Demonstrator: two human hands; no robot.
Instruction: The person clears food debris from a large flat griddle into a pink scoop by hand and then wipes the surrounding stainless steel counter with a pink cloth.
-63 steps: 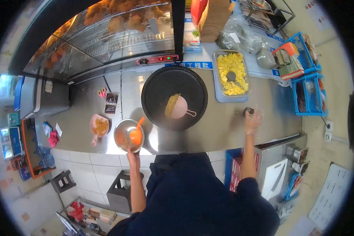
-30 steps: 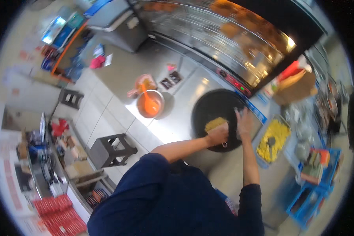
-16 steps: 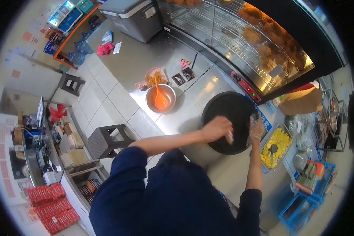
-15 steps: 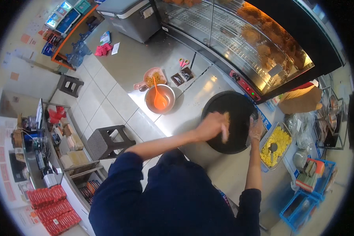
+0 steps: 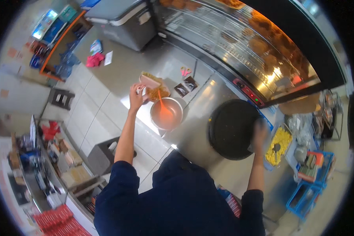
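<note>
My left hand (image 5: 136, 96) is closed round the handle of what looks like a small pink brush (image 5: 151, 82) with a tan, bristly edge. It is over a pink pan (image 5: 164, 87) holding yellow-brown crumbs. Just nearer stands a metal bowl (image 5: 176, 121) with an orange spoon (image 5: 165, 110) in it. On the right, my right hand (image 5: 260, 134) is at the right edge of a round black griddle (image 5: 234, 128). Motion smears its fingers, and I cannot tell what, if anything, it holds.
A tray of chopped yellow food (image 5: 279, 143) stands right of the griddle, near blue baskets (image 5: 303, 200). Behind is a lit glass display case (image 5: 224, 43). Pink scissors (image 5: 185, 71) and dark packets (image 5: 186, 86) lie on the counter. A grey cooler (image 5: 124, 27) stands far left.
My left hand has moved from over the griddle leftward to the pink pan, with the brush. My right hand stays by the griddle's right edge, now blurred. The view has shifted slightly.
</note>
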